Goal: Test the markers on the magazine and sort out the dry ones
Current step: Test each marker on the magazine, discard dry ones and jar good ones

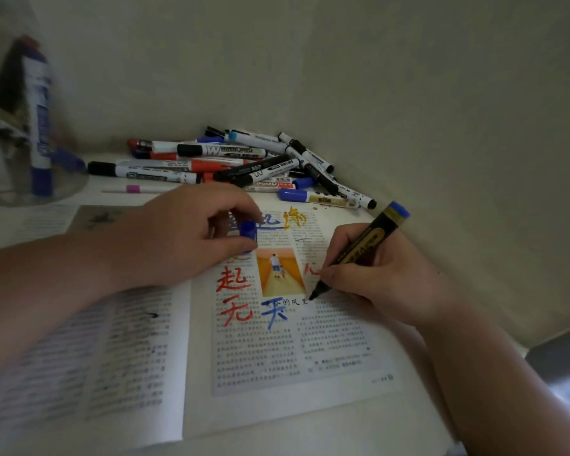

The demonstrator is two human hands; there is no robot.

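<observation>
marker in hand: my right hand (385, 278) has its fingers curled round a black-and-gold marker (366, 245), right of centre in the frame, with the blue end pointing up and away and the dark tip angled down at the page.
tip: at or just above the paper, beside the small picture in the middle of the page; i cannot tell whether it touches.
cap: my left hand (185, 235) pinches a blue cap (248, 236) between thumb and fingers at the centre of the frame, with the forearm lying across the fold.
magazine: open flat (277, 357) across the lower half of the frame, with red, blue and yellow test strokes on the page under the tip.
untested lot: a loose pile of markers (244, 162) in the upper middle, against the wall corner; a pink pen (132, 188) lies just in front of it.
jar: clear and blurred (30, 179), upper left, with a few markers standing in it (which lot that is i cannot say).
how it handles: i judge the marker light, stiff and smooth plastic, so a low grip near the tip gives control. the felt tip would squash under a hard press, so a light stroke should do.
paper: thin and soft, likely to slide or ruck, so my left arm's weight on it helps.
cap handling: small, round and apt to roll, so better kept pinched than set down.
</observation>
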